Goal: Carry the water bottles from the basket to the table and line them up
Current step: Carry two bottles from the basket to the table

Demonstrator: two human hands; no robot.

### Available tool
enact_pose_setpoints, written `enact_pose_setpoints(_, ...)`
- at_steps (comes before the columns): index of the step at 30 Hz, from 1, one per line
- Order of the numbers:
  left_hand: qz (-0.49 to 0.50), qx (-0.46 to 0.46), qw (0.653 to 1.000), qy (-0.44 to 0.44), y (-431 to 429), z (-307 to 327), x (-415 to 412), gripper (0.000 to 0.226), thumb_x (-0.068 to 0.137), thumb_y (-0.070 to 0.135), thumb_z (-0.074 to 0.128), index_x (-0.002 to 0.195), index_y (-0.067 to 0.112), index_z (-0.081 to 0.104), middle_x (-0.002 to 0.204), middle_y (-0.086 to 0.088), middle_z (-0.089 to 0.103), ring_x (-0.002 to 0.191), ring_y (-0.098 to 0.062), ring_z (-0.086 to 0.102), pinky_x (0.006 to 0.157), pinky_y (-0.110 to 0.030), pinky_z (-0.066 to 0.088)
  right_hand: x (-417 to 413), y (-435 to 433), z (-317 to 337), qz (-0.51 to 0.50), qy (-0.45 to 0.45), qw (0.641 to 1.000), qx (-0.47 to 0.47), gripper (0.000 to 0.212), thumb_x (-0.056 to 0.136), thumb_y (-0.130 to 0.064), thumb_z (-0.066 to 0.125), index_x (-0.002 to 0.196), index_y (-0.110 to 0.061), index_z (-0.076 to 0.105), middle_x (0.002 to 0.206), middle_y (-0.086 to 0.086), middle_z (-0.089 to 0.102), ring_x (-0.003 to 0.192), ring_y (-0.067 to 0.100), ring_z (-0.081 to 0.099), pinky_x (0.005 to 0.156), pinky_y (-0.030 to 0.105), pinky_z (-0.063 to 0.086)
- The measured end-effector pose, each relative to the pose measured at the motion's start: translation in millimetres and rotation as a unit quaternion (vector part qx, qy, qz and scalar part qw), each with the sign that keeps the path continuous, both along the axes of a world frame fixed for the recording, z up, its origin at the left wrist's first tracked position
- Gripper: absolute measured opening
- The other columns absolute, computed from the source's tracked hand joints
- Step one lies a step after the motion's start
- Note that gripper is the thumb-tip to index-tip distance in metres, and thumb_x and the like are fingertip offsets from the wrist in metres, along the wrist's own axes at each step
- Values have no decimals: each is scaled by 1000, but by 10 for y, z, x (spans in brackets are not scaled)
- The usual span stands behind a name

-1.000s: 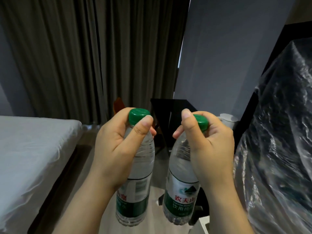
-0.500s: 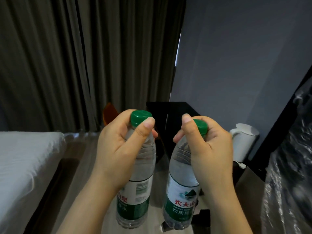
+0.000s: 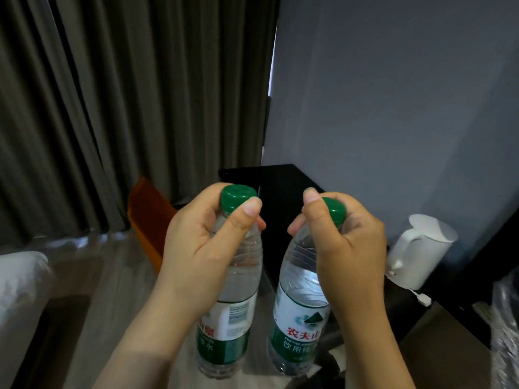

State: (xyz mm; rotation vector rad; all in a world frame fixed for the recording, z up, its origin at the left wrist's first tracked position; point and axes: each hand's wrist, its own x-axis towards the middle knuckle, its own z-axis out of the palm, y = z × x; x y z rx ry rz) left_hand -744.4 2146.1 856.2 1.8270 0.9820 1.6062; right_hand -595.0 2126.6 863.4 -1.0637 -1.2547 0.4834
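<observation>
Left hand (image 3: 202,248) grips the left bottle (image 3: 233,313) at its neck; right hand (image 3: 348,248) grips the right bottle (image 3: 297,310) likewise, both roughly upright in mid-air over the floor (image 3: 120,276). Seemingly full, so probably weighty; thin walls likely dent, and the stiff neck under the cap (image 3: 237,196) holds best.

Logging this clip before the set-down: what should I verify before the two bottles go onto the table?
1. The left hand grips the left clear plastic green-capped bottle at its neck: ok.
2. The right hand grips the right clear plastic green-capped bottle at its neck: ok.
3. Both caps on: ok.
4. Bottles apart, not touching: ok.
5. Free spot on the black table: cannot tell, mostly hidden.
6. White kettle out of the landing path: cannot tell.
</observation>
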Motion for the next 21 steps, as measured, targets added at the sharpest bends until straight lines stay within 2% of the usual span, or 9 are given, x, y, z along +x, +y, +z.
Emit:
enact_pose_setpoints(5, 4, -12, 1000, 5, 863, 38, 161, 29, 86, 45, 52, 81, 19, 64, 80, -1, 68, 76, -17, 65, 69, -45, 54, 156, 909, 30, 1, 8, 1000, 2, 35, 89, -33, 59, 65, -7, 63, 58, 1, 65, 50, 5, 57, 50, 7, 41)
enact_pose_setpoints(9, 18, -9, 1000, -15, 1421, 58, 264, 30, 84, 47, 53, 81, 20, 64, 80, -2, 70, 75, -17, 67, 68, -41, 56, 285, 1499, 52, 6, 10, 1000, 4, 35, 89, -31, 59, 64, -7, 63, 56, 0, 64, 50, 3, 56, 50, 7, 41)
enact_pose_setpoints(14, 1, -35, 999, -18, 2137, -9, 363, 30, 84, 46, 53, 80, 19, 64, 78, -4, 70, 74, -21, 67, 68, -47, 55, 392, 2184, -27, -2, 9, 1000, -3, 34, 90, -30, 60, 65, -6, 63, 59, 3, 64, 52, 4, 57, 54, 7, 42)
enact_pose_setpoints(21, -66, -48, 996, -23, 3245, -187, 341, 28, 85, 43, 53, 84, 17, 64, 81, -3, 70, 74, -16, 67, 65, -29, 53, 356, 3150, -193, -54, -2, 998, -23, 33, 87, -34, 61, 66, -8, 63, 61, 0, 66, 55, 3, 59, 54, 9, 43)
